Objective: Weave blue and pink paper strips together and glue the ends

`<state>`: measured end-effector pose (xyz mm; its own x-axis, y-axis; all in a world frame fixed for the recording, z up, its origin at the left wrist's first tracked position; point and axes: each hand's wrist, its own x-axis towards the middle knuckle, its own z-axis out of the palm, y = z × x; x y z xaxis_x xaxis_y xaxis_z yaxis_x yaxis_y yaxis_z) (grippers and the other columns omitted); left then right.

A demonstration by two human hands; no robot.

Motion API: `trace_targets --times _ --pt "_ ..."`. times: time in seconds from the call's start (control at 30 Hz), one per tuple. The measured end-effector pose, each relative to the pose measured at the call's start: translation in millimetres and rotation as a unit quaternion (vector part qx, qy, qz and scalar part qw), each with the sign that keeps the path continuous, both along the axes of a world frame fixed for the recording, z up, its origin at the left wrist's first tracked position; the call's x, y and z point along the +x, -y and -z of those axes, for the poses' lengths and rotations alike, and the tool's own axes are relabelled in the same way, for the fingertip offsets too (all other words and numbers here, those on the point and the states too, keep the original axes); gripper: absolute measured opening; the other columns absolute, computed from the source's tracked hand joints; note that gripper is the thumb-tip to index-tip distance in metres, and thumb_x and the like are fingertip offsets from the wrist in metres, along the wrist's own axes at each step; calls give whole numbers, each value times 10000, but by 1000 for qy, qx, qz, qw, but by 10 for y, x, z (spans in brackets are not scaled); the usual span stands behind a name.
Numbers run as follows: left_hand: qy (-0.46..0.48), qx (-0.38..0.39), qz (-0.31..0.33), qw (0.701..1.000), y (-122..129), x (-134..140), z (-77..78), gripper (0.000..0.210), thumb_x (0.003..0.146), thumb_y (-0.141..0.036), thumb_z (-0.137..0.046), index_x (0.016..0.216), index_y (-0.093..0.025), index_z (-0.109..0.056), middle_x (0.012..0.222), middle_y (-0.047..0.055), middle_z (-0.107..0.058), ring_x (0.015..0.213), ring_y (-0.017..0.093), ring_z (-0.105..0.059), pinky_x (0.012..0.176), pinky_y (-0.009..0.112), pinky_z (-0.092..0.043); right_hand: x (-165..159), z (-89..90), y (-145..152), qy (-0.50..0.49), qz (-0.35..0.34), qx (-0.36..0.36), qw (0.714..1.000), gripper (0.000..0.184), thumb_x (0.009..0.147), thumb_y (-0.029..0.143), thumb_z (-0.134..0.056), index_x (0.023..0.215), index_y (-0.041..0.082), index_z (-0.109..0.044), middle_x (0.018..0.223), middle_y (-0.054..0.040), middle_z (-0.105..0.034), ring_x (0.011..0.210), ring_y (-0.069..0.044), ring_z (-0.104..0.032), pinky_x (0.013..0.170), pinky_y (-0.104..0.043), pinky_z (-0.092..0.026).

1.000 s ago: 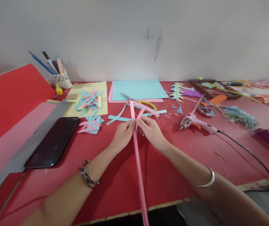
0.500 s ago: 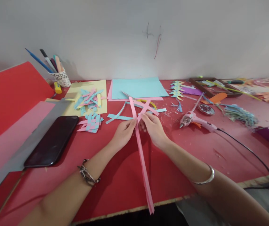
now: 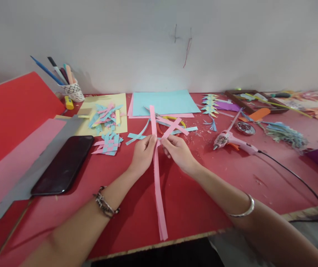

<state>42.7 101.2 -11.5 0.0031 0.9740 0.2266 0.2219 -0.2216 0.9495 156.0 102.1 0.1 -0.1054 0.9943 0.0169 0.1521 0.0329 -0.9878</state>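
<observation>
Long pink paper strips [image 3: 159,193] hang down toward me from between my two hands, with a short end rising above my left thumb. My left hand [image 3: 144,152] pinches them between thumb and fingers. Another pink paper strip [image 3: 172,128] slants up to the right from the pinch of my right hand [image 3: 177,150]. The strips meet between my thumbs, where the fingers partly hide how they are folded. Just beyond my hands lie loose light-blue paper strips [image 3: 136,136] and scissors [image 3: 182,121] with yellow on the handle, partly covered by paper.
A black phone [image 3: 62,165] and a woven pink-and-blue paper piece [image 3: 110,144] lie left. Folded pieces sit on a yellow sheet [image 3: 120,100]. Behind are light-blue sheets [image 3: 166,103]. A pink glue gun [image 3: 236,142] with a cord, a tray [image 3: 275,107] and a pen cup [image 3: 74,91] stand around.
The hanging pink strips have swung left and now hang straighter, their lower end a little higher. Both hands have shifted slightly left and away from me, still pinching the paper.
</observation>
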Motion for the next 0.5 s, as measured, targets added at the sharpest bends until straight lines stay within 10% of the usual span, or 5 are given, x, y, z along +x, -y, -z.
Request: trace_targets --times 0.2,0.5 --pt "-3 -21 98 995 25 21 -5 343 811 -366 -339 538 -183 -436 531 -27 -442 534 113 -412 554 226 -350 13 -2 -16 -57 32 19 998 257 776 236 -420 525 182 -399 421 81 -393 388 -40 -379 408 -183 -278" --pt "-41 -9 38 998 40 22 12 316 796 -353 -365 532 -183 -400 501 -46 -366 502 104 -356 485 224 -289 11 -22 13 -12 -8 32 999 270 750 245 -446 500 182 -365 444 79 -360 406 -41 -323 426 -203 -257"
